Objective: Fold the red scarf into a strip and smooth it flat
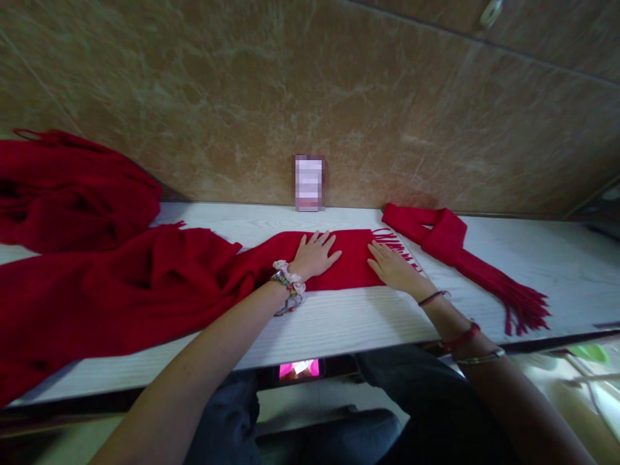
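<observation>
I look down through the head camera at a long red scarf (208,284) lying across a white wood-grain table (339,320). The left hand (316,256) rests palm down on its smooth, flattened stretch, fingers spread and gripping nothing. The right hand (393,265) lies just as flat by the end with the fringe (387,237), clamped on nothing and a little apart from the left. Towards the left edge I see the scarf widen into loose folds, with a heap of red cloth (72,200) behind it. To the right of the fringe I have a second red scarf (448,248), loosely bent over itself, its tassels towards the near edge. A small pack (309,183), blurred by pixels, stands near the brown marbled wall (232,97). Below the table's near edge I make out a lit screen (299,369)
</observation>
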A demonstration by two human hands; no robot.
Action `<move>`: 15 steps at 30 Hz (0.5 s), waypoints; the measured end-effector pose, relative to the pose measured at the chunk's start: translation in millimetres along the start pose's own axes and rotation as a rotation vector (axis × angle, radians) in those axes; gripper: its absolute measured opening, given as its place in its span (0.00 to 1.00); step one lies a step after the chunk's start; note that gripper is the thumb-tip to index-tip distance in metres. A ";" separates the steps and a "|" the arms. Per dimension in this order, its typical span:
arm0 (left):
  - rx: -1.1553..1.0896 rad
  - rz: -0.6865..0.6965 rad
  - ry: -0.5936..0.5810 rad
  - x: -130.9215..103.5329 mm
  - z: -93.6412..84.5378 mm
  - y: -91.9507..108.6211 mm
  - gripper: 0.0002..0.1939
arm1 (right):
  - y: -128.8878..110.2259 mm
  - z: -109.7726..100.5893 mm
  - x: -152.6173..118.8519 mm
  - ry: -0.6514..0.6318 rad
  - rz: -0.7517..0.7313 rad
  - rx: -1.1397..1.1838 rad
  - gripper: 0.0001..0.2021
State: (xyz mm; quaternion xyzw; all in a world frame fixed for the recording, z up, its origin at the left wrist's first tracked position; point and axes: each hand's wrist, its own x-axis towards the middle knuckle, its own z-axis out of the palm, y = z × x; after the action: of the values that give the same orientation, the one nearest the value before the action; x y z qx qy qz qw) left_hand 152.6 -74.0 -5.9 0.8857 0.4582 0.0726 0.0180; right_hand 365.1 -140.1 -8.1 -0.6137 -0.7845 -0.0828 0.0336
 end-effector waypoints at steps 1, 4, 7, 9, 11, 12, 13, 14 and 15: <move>-0.001 0.003 0.006 -0.1 0.0 0.0 0.30 | 2.1 -1.3 0.7 0.018 0.014 -0.016 0.24; 0.000 0.008 0.017 0.0 0.9 -0.6 0.30 | -6.0 -5.3 3.9 0.106 0.028 -0.001 0.24; -0.003 0.002 0.017 0.5 2.2 -1.4 0.29 | -23.4 -6.5 5.4 0.117 -0.030 0.080 0.26; -0.007 0.001 0.012 0.6 2.8 -1.7 0.29 | -28.6 -5.3 4.4 0.061 -0.092 0.109 0.26; -0.008 0.004 0.011 0.6 2.9 -1.8 0.29 | -24.4 -3.4 2.5 0.008 -0.128 0.099 0.25; -0.007 0.006 0.011 0.6 2.7 -1.8 0.29 | -19.4 -2.7 1.7 -0.006 -0.124 0.080 0.25; -0.008 0.008 0.012 0.6 2.4 -1.7 0.29 | -13.7 -2.4 1.1 -0.011 -0.107 0.056 0.24; -0.009 0.010 0.012 0.5 2.1 -1.6 0.29 | -8.3 -2.6 0.8 -0.005 -0.080 0.032 0.24; -0.010 0.012 0.010 0.5 1.7 -1.4 0.29 | -4.3 -3.2 0.8 0.011 -0.048 0.015 0.24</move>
State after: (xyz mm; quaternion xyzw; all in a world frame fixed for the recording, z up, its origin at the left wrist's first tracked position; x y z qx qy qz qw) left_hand 152.0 -72.8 -7.7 0.8880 0.4525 0.0795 0.0194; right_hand 360.5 -140.9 -5.2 -0.5941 -0.7992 -0.0810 0.0405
